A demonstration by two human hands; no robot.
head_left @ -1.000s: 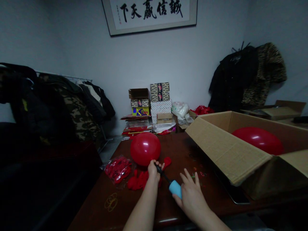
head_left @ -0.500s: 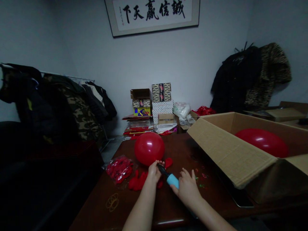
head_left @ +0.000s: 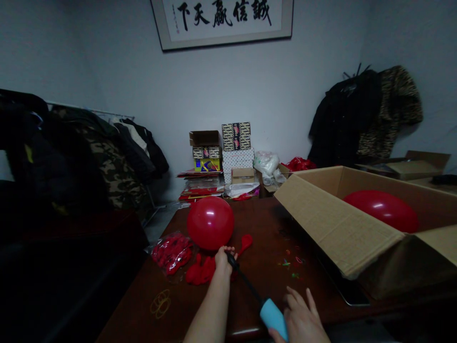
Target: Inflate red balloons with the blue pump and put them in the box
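The right hand has pulled back from the left, its fingers spread beside the blue-handled hand pump, whose shaft now stands longer. The left hand still pinches the red balloon at its neck on the black nozzle, over the counter.

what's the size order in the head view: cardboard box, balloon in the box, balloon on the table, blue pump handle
Largest to smallest:
Cardboard box
Red balloon in the box and red balloon on the table: too close to rank, since one looks wider, the other rounder, and nearness to the camera differs
Blue pump handle
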